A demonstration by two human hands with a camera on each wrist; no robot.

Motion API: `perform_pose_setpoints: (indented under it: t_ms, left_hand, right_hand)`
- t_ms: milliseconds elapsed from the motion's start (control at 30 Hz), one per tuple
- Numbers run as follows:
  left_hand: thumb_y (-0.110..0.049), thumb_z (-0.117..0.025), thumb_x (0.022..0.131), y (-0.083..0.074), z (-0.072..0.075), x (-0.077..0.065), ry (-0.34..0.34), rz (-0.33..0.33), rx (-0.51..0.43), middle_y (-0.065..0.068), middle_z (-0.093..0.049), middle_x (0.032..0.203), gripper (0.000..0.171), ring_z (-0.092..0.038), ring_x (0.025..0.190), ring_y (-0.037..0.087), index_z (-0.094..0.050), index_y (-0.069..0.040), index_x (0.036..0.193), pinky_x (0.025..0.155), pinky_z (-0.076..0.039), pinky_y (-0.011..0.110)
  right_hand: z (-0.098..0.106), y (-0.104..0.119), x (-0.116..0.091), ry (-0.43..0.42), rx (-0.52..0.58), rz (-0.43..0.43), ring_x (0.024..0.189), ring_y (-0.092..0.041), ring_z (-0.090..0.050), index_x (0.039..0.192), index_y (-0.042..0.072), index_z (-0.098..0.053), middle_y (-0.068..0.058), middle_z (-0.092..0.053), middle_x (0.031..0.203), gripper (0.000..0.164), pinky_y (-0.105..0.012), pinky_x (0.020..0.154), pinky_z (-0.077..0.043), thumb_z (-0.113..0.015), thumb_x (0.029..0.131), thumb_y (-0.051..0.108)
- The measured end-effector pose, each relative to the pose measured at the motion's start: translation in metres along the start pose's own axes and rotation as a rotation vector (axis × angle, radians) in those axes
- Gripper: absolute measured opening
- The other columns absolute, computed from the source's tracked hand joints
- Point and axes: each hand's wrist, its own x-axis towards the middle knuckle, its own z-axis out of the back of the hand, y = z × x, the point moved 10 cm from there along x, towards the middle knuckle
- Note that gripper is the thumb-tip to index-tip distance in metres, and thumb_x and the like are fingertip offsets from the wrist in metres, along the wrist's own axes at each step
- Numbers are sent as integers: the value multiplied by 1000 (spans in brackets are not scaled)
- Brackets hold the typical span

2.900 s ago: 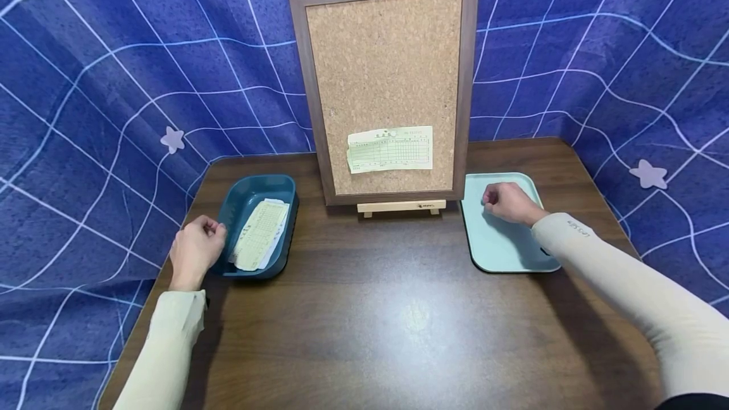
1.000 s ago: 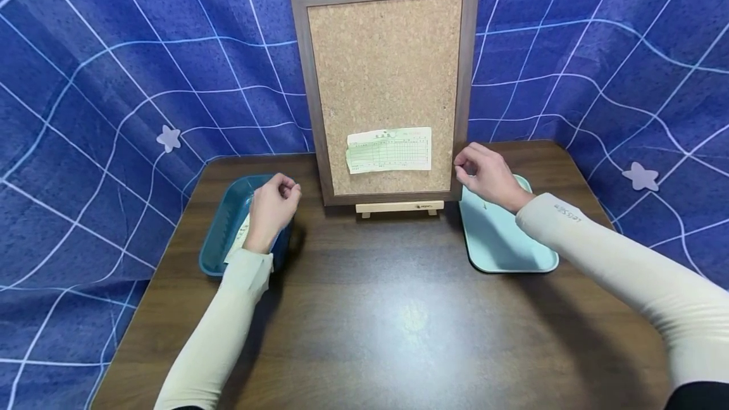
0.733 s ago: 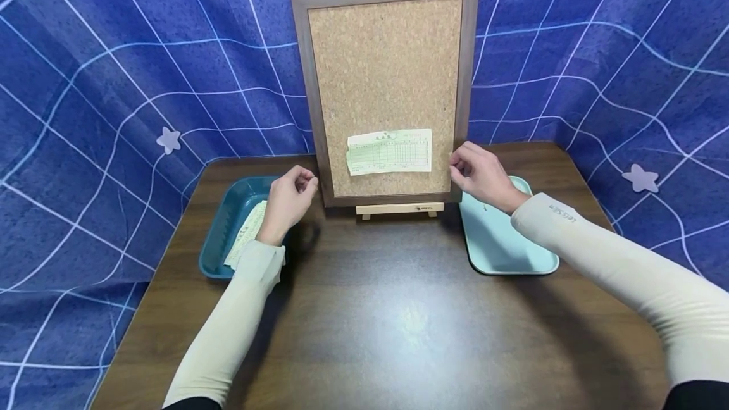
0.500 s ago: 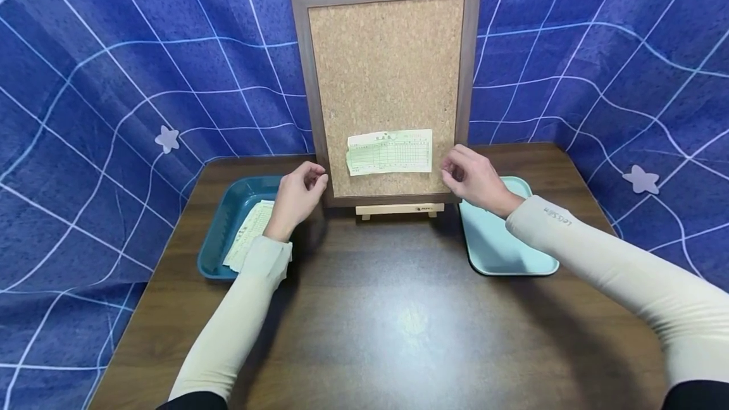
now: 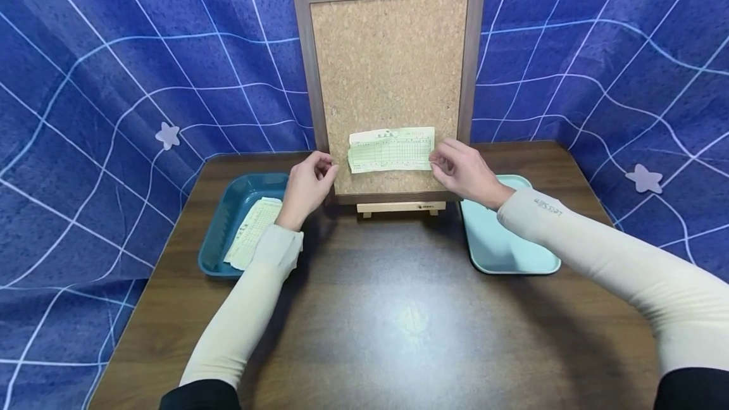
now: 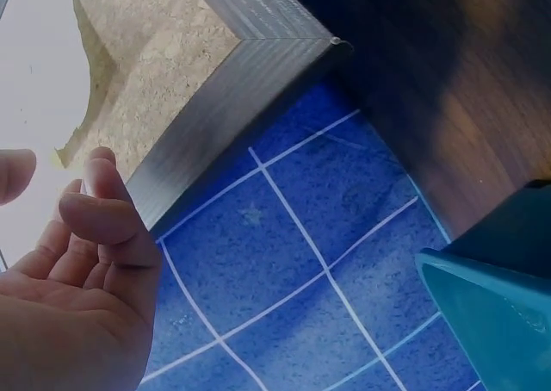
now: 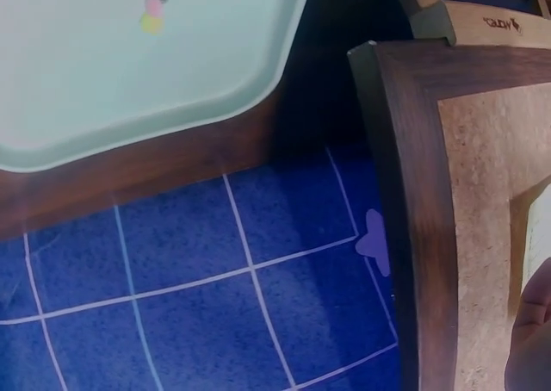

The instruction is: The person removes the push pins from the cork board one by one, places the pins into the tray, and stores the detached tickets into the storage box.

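Note:
A brown-framed cork board [image 5: 393,62] stands upright on a small wooden stand [image 5: 401,207]. Low on it hangs a pale green printed form [image 5: 393,152], with a small whitish spot at its top. My left hand [image 5: 307,185] is by the board's lower left frame, its fingers loosely bent. In the left wrist view its thumb and fingers [image 6: 108,219] are apart, and nothing shows between them. At the form's right edge is my right hand [image 5: 467,171], thumb and forefinger close to the paper; whether they touch it I cannot tell. Only part of that hand [image 7: 529,348] shows in the right wrist view.
A dark teal basket [image 5: 213,233] holding several paper forms [image 5: 253,229] is on the left of the wooden table [image 5: 370,321]. A mint tray [image 5: 512,245] lies at right; small pink and yellow pieces [image 7: 152,14] are on it. Blue patterned cloth [image 5: 114,112] hangs behind.
From the basket, my left hand has moved right to the board's left side. My right hand has left the tray and moved left to the form's right edge. The form stays in place.

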Motion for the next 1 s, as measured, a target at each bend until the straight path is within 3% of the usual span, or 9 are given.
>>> perform_pose_setpoints:
  t_ms: [600,1000]
  left_hand:
    - [-29,-64,90,-10,-14,18,10,18,-23,-2,-65,85,23,-53,71,13,-63,-10,102,66,-41,29]
    - [-27,-63,90,-19,-14,27,2,-1,-47,-1,-64,83,20,-53,72,13,-64,-10,101,66,-41,29]
  right_hand:
    - [-12,3,17,2,3,23,70,-17,-52,88,6,-61,-3,-56,83,8,-29,60,-42,-61,82,1]
    - [-20,8,43,34,-15,10,77,-21,-55,92,2,-59,-7,-58,86,10,-35,67,-44,-60,82,-1]
